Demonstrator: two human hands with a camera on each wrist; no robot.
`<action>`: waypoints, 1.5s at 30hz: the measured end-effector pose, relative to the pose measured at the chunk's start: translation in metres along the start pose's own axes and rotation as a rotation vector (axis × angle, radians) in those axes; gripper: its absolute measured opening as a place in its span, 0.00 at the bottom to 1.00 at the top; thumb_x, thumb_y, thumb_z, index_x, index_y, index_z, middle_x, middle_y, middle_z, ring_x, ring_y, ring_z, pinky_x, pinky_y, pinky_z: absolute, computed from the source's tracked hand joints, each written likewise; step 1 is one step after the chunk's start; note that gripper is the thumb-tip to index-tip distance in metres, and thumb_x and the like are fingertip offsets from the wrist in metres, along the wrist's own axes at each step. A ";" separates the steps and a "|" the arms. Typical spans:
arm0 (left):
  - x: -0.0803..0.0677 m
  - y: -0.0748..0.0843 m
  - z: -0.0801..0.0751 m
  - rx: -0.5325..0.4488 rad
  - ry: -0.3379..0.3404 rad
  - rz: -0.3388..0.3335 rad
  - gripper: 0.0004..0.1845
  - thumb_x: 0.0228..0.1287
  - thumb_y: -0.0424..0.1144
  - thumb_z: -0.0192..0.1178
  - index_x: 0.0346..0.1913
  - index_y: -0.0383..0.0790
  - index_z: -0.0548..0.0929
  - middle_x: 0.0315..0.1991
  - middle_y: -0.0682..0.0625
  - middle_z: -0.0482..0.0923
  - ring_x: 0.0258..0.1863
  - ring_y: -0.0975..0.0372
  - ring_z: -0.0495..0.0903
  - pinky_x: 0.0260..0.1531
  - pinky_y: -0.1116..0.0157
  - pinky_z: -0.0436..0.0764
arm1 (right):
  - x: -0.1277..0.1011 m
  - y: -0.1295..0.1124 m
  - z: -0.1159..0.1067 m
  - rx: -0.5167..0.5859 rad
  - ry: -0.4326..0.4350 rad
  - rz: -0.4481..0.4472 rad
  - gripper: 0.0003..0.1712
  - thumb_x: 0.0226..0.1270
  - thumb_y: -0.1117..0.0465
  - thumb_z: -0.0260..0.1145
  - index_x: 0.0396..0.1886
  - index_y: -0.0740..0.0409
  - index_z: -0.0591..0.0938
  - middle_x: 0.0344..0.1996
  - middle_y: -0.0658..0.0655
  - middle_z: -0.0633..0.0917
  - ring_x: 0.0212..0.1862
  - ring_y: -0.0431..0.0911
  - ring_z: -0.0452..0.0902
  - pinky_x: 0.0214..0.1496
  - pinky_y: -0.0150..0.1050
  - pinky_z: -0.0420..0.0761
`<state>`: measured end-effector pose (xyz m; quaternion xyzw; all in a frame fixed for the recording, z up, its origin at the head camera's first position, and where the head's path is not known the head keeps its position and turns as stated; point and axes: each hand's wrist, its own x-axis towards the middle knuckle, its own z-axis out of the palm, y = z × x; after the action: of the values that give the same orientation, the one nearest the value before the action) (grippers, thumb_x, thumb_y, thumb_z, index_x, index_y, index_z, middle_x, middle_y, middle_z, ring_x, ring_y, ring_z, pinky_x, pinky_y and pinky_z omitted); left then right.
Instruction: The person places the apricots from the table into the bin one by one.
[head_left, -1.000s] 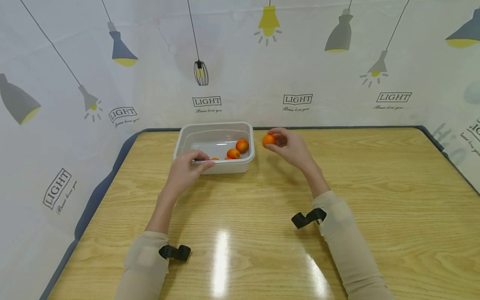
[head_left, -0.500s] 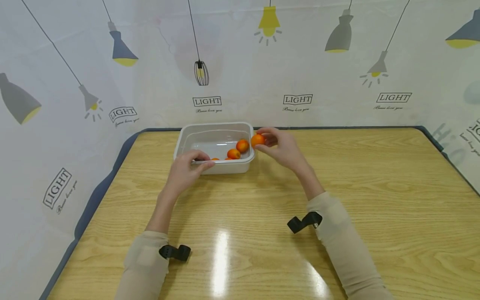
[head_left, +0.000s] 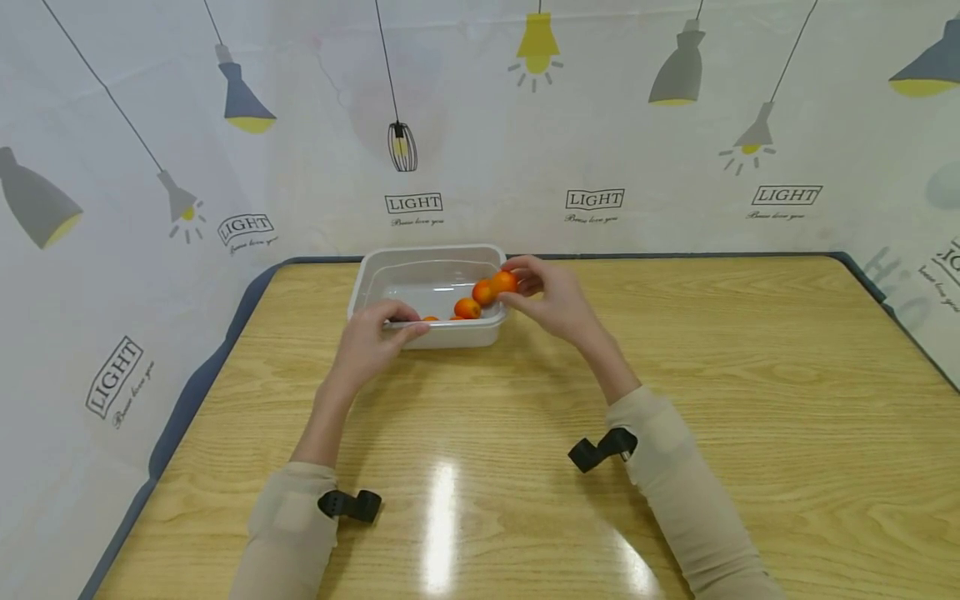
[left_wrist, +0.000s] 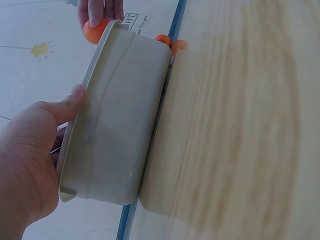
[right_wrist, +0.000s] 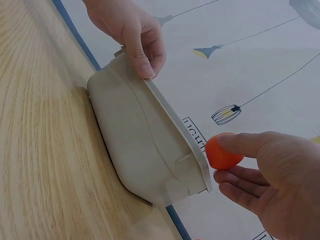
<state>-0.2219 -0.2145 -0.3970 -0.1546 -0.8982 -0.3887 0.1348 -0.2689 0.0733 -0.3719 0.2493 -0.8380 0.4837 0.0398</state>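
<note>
Item: small orange fruit (head_left: 504,282), pinched between thumb and fingers (right_wrist: 240,144) of the right hand (head_left: 551,300), held just above the right rim of the tub.
Item: pale plastic tub (head_left: 375,275) on the wooden table (head_left: 750,375), near its far edge; left hand (head_left: 371,342) gripped the near rim, thumb outside, fingers curled over the lip.
Contents: at least three more fruits (head_left: 467,308) lying in the tub.
Risk, as judged: the fruit sat over the rim, so a release there could bounce it off onto the table.
Change: a second earlier the fruit was held apart, right of the tub; it had since moved left to the rim. Left hand unchanged.
</note>
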 end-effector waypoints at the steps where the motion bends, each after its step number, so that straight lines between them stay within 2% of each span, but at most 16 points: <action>1: 0.000 0.000 0.000 0.000 0.000 -0.001 0.09 0.62 0.43 0.73 0.36 0.40 0.87 0.34 0.50 0.85 0.38 0.57 0.81 0.47 0.57 0.78 | 0.000 -0.001 0.001 0.000 -0.001 -0.005 0.22 0.67 0.63 0.73 0.59 0.62 0.80 0.48 0.62 0.85 0.46 0.52 0.81 0.54 0.46 0.81; 17: -0.001 0.000 0.000 0.002 -0.001 -0.009 0.09 0.63 0.43 0.72 0.37 0.40 0.87 0.35 0.50 0.85 0.39 0.58 0.81 0.47 0.56 0.78 | -0.001 -0.008 0.014 0.014 -0.001 -0.050 0.23 0.65 0.61 0.74 0.57 0.63 0.80 0.45 0.60 0.86 0.43 0.50 0.81 0.52 0.46 0.81; 25: -0.001 0.000 0.001 -0.004 0.005 0.000 0.10 0.62 0.42 0.73 0.37 0.39 0.87 0.35 0.49 0.86 0.39 0.57 0.81 0.47 0.56 0.78 | -0.002 -0.011 0.020 0.010 -0.021 -0.064 0.25 0.67 0.62 0.73 0.61 0.64 0.79 0.47 0.59 0.85 0.43 0.50 0.81 0.51 0.44 0.81; 32: -0.001 0.001 0.001 -0.006 0.004 0.000 0.09 0.62 0.42 0.72 0.37 0.40 0.86 0.35 0.50 0.85 0.39 0.57 0.81 0.48 0.56 0.78 | -0.002 -0.011 0.022 0.013 -0.025 -0.074 0.26 0.67 0.61 0.73 0.63 0.62 0.78 0.50 0.58 0.85 0.44 0.49 0.81 0.52 0.42 0.81; 40: -0.001 0.001 0.000 -0.003 0.008 0.001 0.10 0.61 0.42 0.73 0.37 0.39 0.87 0.34 0.49 0.85 0.38 0.57 0.81 0.46 0.57 0.78 | -0.001 -0.009 0.022 0.047 -0.020 -0.090 0.24 0.67 0.62 0.72 0.60 0.64 0.78 0.47 0.65 0.85 0.42 0.49 0.82 0.50 0.42 0.81; 45: -0.001 0.001 0.000 0.003 0.004 -0.007 0.10 0.62 0.43 0.73 0.37 0.40 0.87 0.35 0.50 0.85 0.39 0.57 0.81 0.47 0.57 0.78 | 0.000 -0.008 0.020 0.047 -0.019 -0.093 0.25 0.68 0.62 0.72 0.61 0.65 0.78 0.48 0.66 0.85 0.43 0.50 0.82 0.51 0.46 0.81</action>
<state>-0.2207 -0.2137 -0.3965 -0.1506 -0.8991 -0.3879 0.1356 -0.2612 0.0533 -0.3760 0.2933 -0.8143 0.4985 0.0482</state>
